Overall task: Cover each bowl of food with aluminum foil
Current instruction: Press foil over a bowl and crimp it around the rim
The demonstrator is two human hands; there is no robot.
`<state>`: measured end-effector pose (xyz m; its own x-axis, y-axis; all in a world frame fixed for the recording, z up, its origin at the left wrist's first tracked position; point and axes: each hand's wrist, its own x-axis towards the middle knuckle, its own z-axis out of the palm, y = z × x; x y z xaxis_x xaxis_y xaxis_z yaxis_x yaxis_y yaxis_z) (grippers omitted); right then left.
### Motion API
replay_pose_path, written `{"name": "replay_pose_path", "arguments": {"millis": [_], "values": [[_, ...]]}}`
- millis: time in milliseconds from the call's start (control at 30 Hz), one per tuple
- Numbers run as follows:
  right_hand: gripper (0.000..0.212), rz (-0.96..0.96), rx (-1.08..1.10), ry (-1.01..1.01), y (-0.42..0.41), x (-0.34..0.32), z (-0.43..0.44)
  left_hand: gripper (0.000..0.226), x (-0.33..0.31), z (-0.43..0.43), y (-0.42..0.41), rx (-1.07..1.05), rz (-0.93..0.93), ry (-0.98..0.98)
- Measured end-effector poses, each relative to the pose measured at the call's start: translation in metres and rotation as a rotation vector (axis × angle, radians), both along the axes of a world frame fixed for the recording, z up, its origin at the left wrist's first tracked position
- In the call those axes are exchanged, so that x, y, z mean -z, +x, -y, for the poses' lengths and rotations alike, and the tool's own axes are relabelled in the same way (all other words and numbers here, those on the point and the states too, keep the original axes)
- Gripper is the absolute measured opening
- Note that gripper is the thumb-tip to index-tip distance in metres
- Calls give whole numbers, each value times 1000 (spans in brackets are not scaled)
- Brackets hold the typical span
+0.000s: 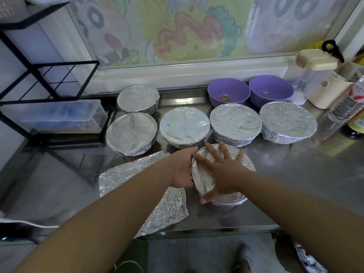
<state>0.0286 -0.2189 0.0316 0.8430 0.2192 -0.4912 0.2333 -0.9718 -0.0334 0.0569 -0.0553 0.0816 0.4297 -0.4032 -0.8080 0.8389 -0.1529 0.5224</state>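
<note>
Pressing: right hand [222, 170] lies flat on the foil top of the front bowl [203, 175], fingers straight and spread wide.
Left hand [181, 170]: cups that bowl's left side, thumb along the far rim, fingers curled against the wall.
Front bowl: on the desk [295, 184], under both hands, foil wrapped over its rim.
Covered bowls [184, 125]: five, just beyond both hands.
Purple bowls [228, 94]: two, uncovered, farther beyond the right hand.
Foil sheet [137, 174]: loose, under the left forearm.
</note>
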Motion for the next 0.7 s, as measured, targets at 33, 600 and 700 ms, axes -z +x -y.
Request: {"name": "replay_pose_path", "arguments": {"millis": [33, 600, 700], "values": [[141, -1, 0, 2, 0, 0, 0, 59, 0, 1, 0, 7, 16, 8], [152, -112, 410, 49, 8, -11, 19, 26, 33, 9, 7, -344, 336, -24], [154, -57, 330, 22, 10, -21, 24, 22, 52, -12, -11, -350, 407, 138]]}}
